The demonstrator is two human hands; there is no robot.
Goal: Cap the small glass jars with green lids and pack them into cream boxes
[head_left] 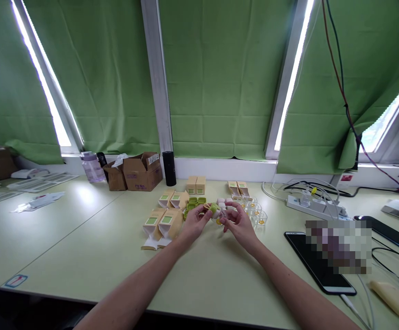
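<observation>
My left hand (196, 221) pinches a small green-and-white piece (215, 210) between thumb and fingers. Close against it, my right hand (237, 225) has its fingers closed on a small clear piece (222, 214), partly covered by the fingertips; its exact kind cannot be made out. Behind the hands stand several small green containers (193, 202) and several white pieces (221, 200). Clear cups with yellow centres (261, 218) are grouped to the right of my right hand. Left of my left hand are open kraft paper boxes (170, 221) with green labels, their white flaps toward me.
More kraft boxes (196, 185) stand farther back. Cardboard cartons (143, 173), a purple bottle (92, 167) and a black cylinder (169, 168) line the wall. At right lie a power strip (314, 207) with tangled cables, a phone (318, 263) and a yellowish oval object (394, 300).
</observation>
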